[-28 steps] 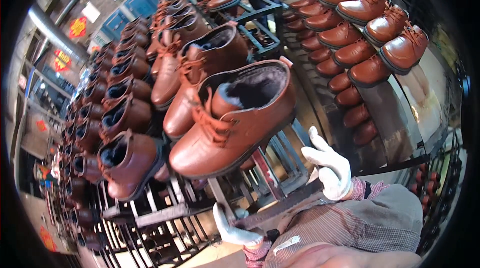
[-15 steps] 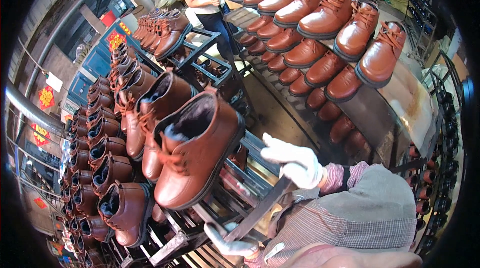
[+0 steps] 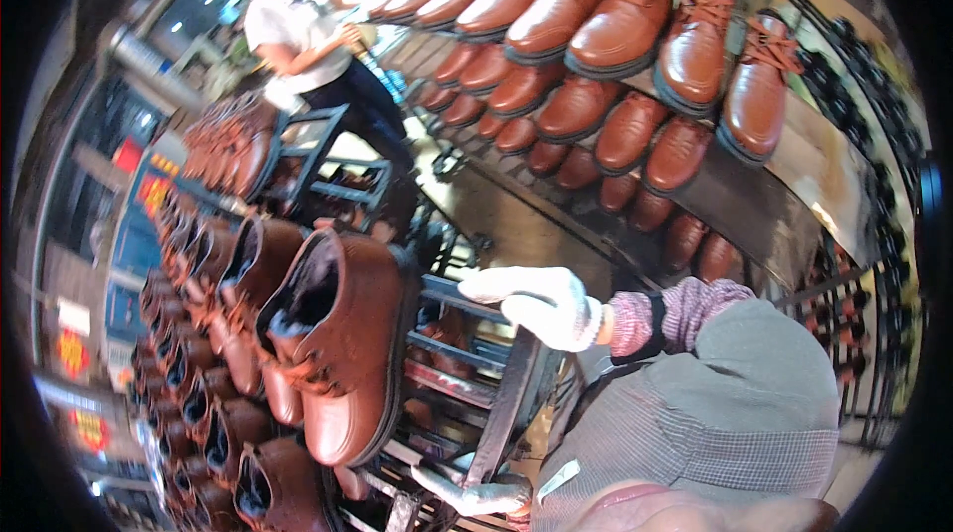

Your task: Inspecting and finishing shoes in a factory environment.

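My right hand point(image 3: 541, 308), in a white glove, rests at the upper end of a dark metal post of a shoe rack point(image 3: 504, 398). Its fingers stretch out to the left and look open. Lower down, my gloved left hand point(image 3: 475, 492) closes on the other end of the same post; its fingers are partly hidden. On top of the rack, a brown lace-up ankle boot point(image 3: 352, 358) with dark lining stands closest to my hands, on their left. Another brown boot point(image 3: 260, 259) stands behind it, with several more in rows beyond.
To the right, a long stand carries several tiers of glossy brown shoes point(image 3: 623, 26). A person point(image 3: 298, 46) in a white top stands beyond the rack at the upper left. Dark metal racks point(image 3: 879, 195) line the far right. A blue cabinet point(image 3: 134, 244) stands at the left.
The view has turned, so the long stand and the nearest boot sit farther left. The person beyond the rack shows more fully. Both my hands stay at the rack's post.
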